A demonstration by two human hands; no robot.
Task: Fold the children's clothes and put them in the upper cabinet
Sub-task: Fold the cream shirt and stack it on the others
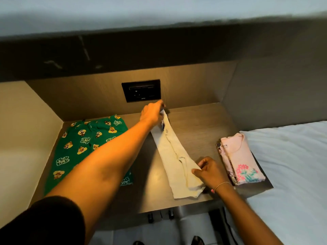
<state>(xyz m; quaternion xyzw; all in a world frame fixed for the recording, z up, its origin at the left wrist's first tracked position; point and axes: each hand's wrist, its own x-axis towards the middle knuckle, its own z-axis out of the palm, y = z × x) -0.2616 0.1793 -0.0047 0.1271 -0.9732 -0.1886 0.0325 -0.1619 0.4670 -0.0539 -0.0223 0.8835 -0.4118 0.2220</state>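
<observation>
A cream garment (174,156), folded into a long narrow strip, lies diagonally on the wooden counter (194,124). My left hand (153,113) reaches far back and pinches its top end near the wall. My right hand (210,171) grips the strip's right edge near its lower end. Spread flat at the left is a green garment with cartoon chipmunk prints (83,144), partly under my left forearm. At the right edge of the counter rests a folded pink garment with a flower print (242,160). The dark underside of the upper cabinet (159,48) spans the top of the view.
A black wall socket panel (141,90) sits in the back wall just above my left hand. Side panels close the niche left and right. A white bed (292,165) adjoins the counter on the right. Dark hooks (160,215) hang under the counter's front edge.
</observation>
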